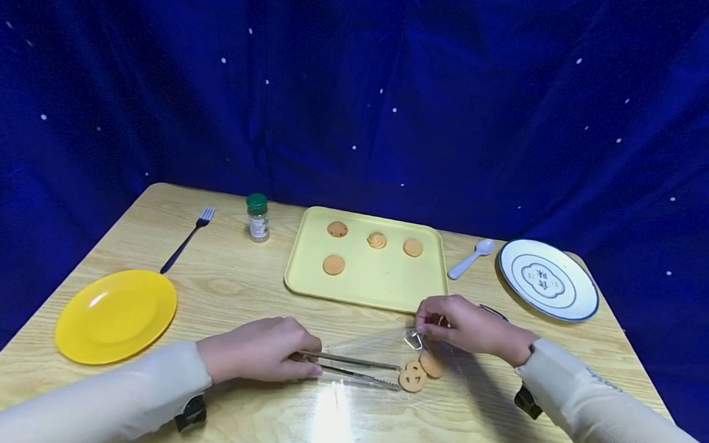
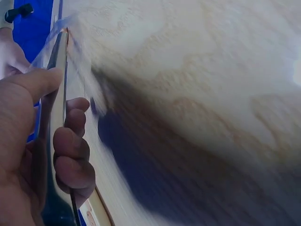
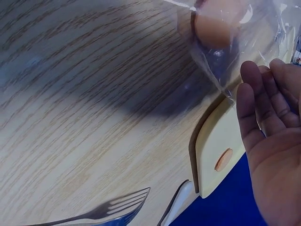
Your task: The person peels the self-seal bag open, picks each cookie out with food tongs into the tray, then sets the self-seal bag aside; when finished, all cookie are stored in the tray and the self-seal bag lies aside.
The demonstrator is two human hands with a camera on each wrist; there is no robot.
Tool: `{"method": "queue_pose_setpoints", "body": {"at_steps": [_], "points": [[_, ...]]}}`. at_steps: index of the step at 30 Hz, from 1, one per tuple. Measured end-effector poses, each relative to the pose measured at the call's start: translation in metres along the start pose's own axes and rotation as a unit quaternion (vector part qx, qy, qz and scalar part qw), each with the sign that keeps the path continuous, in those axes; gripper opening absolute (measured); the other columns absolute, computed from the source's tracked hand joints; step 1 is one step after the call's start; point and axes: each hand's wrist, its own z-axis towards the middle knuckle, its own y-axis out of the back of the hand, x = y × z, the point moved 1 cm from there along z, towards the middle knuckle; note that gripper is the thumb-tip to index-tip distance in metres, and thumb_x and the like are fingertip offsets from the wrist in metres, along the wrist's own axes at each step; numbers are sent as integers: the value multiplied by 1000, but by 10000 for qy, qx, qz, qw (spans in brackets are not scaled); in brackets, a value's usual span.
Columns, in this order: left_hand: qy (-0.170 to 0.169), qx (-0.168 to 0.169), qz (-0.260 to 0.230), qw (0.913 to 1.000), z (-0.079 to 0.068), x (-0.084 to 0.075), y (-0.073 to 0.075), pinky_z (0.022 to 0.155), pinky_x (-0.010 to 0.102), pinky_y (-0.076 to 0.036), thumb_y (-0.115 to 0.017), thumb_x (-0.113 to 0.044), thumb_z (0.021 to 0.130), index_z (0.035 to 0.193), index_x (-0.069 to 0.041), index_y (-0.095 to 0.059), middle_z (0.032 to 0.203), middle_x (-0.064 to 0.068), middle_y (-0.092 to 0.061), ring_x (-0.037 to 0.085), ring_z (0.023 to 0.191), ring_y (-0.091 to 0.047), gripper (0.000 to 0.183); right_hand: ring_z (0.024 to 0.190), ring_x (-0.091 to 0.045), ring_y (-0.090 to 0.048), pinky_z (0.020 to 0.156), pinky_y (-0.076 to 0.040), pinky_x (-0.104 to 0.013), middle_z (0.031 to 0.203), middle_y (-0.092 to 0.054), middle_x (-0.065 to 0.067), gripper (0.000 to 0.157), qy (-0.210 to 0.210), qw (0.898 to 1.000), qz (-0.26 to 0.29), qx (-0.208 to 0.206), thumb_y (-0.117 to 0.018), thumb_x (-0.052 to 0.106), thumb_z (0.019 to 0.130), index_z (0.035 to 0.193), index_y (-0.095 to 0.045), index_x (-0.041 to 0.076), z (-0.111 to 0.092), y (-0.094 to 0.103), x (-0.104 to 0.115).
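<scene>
Blue curtain (image 1: 362,100) behind; far tray (image 1: 381,277) holds four cookies (image 1: 333,265), near bag (image 1: 377,345) two. Left hand (image 1: 264,350) grips tongs (image 1: 358,362); right hand (image 1: 464,325) pinches bag. Right-wrist view adds right fork's tines (image 3: 123,201).

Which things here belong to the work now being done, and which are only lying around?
Likely part of the work:
tongs, held by the left hand
bag, held by the right hand
cookies near the tongs
tray

Seemingly just lying about:
yellow plate
white plate
left fork
right fork
shaker
spoon
</scene>
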Motion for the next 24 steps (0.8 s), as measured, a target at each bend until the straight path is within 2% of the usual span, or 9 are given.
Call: {"method": "queue_pose_setpoints", "body": {"at_steps": [6, 10, 14, 20, 24], "points": [[197, -199, 102, 9996, -9, 6, 4, 48, 17, -26, -59, -39, 96, 73, -24, -51, 58, -13, -39, -2, 50, -33, 28, 72, 0, -52, 64, -48, -20, 84, -63, 4, 8, -42, 10000, 10, -13, -62, 8, 93, 89, -62, 15, 0, 1, 1], [330, -216, -67, 9992, -13, 8, 4, 47, 18, -26, -61, -44, 93, 74, -25, -51, 58, -12, -40, -1, 49, -32, 28, 71, 1, -52, 64, -48, -19, 83, -63, 5, 8, -82, 10000, 26, -3, -61, 8, 93, 90, -62, 15, 0, 2, 0], [348, -159, -135, 9992, -9, 2, -1, 46, 19, -25, -63, -48, 91, 75, -23, -52, 57, -12, -36, 0, 48, -29, 31, 70, 1, -52, 63, -47, -19, 82, -63, 5, 8, -101, 9999, 72, 5, -62, 9, 94, 89, -62, 15, 0, 1, 0], [270, -332, 102, 9990, 1, -7, -8, 46, 18, -27, -61, -49, 91, 83, -20, -56, 59, -13, -37, 0, 50, -31, 30, 69, 2, -52, 61, -47, -19, 82, -63, 5, 8, 28, 10000, 60, -34, -62, 8, 93, 89, -63, 14, 0, 0, 0], [260, -343, 200, 9989, 2, -10, -10, 46, 19, -28, -60, -46, 93, 79, -22, -54, 59, -13, -38, -1, 51, -33, 29, 70, 1, -52, 62, -48, -19, 82, -62, 4, 8, 5, 10000, 88, -7, -61, 8, 94, 89, -63, 15, 0, -1, 0]]}}
